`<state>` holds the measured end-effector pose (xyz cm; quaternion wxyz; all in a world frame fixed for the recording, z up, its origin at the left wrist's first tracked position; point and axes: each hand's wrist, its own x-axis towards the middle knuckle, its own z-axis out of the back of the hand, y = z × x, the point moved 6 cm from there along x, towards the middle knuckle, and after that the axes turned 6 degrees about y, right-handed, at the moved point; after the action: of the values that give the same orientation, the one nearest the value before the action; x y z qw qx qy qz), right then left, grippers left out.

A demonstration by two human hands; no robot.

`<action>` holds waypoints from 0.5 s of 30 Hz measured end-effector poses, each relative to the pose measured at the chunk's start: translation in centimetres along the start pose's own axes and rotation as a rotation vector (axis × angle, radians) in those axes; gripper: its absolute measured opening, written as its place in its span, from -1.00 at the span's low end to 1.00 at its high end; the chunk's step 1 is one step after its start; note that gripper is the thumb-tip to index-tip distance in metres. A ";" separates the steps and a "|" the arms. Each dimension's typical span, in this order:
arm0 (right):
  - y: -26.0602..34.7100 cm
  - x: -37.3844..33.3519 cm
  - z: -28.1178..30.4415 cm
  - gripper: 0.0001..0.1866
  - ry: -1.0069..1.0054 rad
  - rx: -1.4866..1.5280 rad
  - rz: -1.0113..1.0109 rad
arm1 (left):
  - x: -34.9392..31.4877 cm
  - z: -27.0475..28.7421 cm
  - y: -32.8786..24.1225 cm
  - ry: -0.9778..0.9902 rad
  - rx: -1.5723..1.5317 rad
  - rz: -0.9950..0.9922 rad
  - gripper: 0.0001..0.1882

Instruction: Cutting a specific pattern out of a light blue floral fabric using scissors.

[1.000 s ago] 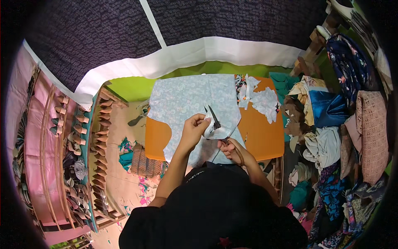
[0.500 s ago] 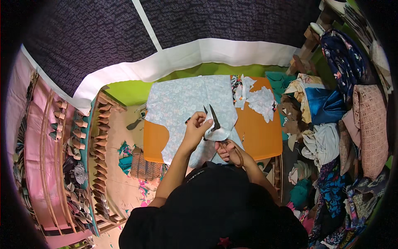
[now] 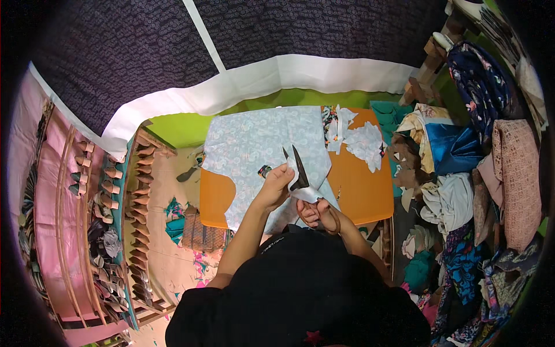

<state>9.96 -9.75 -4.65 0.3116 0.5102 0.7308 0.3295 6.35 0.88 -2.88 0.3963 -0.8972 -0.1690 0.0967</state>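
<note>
Large dark scissors [image 3: 299, 169] point away from me with their blades apart. My right hand [image 3: 317, 214] is closed round their brown handles. A small white piece of fabric [image 3: 307, 195] lies against the blades, between my two hands. My left hand [image 3: 278, 184] pinches its left side, thumb toward the blades. Under both hands, a large pale, faintly printed cloth [image 3: 260, 136] with a curved cut edge lies spread on an orange table [image 3: 364, 199]. Beside my left fingers sits a small dark patterned scrap [image 3: 264, 171].
White and floral scraps [image 3: 364, 143] lie at the table's far right. Heaped fabrics [image 3: 451, 199] fill the right side. Racks of wooden shoe lasts [image 3: 140, 208] stand on the left. A dark patterned cloth with a white border [image 3: 191, 99] hangs beyond the table.
My left hand has shifted slightly down, uncovering more of the patterned scrap. The scissors have turned a little, and the white piece now sits lower along the blades.
</note>
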 end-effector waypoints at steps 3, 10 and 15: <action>-0.3 0.2 0.1 -0.19 -0.005 0.014 -0.012 | 0.1 -0.6 -0.3 -0.026 -0.059 -0.073 -0.72; -0.1 0.6 0.1 -0.33 -0.023 0.009 0.021 | 0.2 0.1 0.4 -0.066 -0.205 -0.103 -0.74; -0.1 0.7 0.8 -0.69 -0.123 0.093 -0.052 | 0.2 -0.5 0.3 -0.121 -0.221 -0.095 -0.76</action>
<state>10.31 -8.98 -5.32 0.3404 0.5244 0.7377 0.2549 6.72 0.44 -2.81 0.2881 -0.9190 -0.2445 0.1126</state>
